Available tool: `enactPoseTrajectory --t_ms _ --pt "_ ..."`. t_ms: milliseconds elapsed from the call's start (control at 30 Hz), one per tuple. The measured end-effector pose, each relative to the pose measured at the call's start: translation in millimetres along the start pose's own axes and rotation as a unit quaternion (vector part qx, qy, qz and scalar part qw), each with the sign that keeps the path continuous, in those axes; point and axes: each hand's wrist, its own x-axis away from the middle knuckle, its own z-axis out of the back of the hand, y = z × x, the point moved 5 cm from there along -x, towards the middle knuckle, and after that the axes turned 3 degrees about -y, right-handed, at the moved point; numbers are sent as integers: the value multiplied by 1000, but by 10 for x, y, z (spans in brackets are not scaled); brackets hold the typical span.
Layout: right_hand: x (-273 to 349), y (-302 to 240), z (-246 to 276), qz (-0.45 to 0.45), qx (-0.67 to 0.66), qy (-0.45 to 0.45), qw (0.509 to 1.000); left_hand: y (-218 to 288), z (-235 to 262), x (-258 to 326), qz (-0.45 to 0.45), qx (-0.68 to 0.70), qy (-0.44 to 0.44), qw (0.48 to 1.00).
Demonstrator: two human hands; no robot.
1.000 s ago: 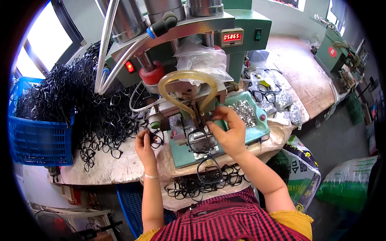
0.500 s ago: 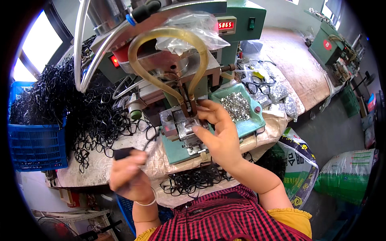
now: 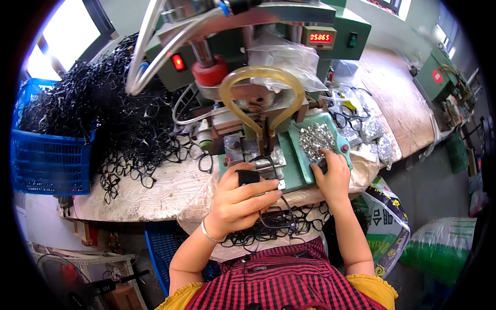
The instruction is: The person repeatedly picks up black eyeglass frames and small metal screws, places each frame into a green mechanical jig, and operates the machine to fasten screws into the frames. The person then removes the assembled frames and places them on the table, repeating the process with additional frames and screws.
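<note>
My left hand [image 3: 235, 204] is closed on a black eyeglass frame [image 3: 293, 219], which hangs just in front of the press's lower fixture [image 3: 276, 157]. A black cover [image 3: 248, 177] sits on one of its fingers. My right hand [image 3: 333, 178] reaches to the near right part of a green tray [image 3: 305, 173]. Its thumb and fingertips are apart, beside a heap of small shiny metal pieces [image 3: 316, 140]. Something small and dark shows between them; whether a finger cover or a held piece is unclear. Above the fixture stands the press's metal tip, with a looped yellowish tube [image 3: 262, 71].
Tangled black eyeglass frames [image 3: 113, 113] pile up at left, beside and over a blue crate [image 3: 49, 163]. More frames [image 3: 250, 235] lie along the table's front edge. Bagged parts [image 3: 369, 129] rest right of the tray. A printed sack [image 3: 385, 227] stands below the table at right.
My left hand has moved right, bringing the eyeglass frame in front of the fixture. My right hand has left the fixture for the tray. The view has shifted, so the press appears farther right.
</note>
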Motion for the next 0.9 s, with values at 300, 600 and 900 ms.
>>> enactPoseTrajectory --t_ms 300,600,900 --pt "-289 -20 -123 30 28 96 995 429 -37 932 150 -82 80 982" --pt "-455 145 -288 -58 -125 53 989 -1356 2296 2469 586 -362 180 702" --pt "-122 307 52 -52 -85 81 992 -2331 1708 3288 700 -325 291 566"
